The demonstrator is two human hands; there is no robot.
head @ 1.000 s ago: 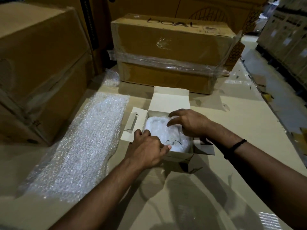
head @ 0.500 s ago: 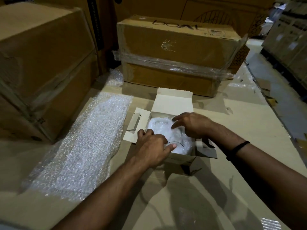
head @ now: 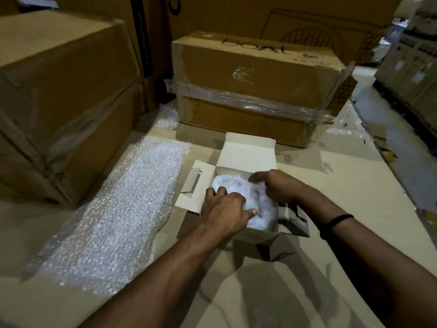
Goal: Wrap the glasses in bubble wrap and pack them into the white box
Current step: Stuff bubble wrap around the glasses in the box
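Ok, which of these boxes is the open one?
The small white box in front: lid and side flaps folded out, bubble-wrapped bundle inside. The film-banded carton behind and the big carton at left are closed.

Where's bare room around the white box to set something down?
Free: the bare cardboard surface right of the white box, and the near stretch between the forearms. Crowded: the bubble wrap sheet covers the left side, the taped carton stands close behind, and the box itself holds the wrapped bundle under the left hand and right hand.
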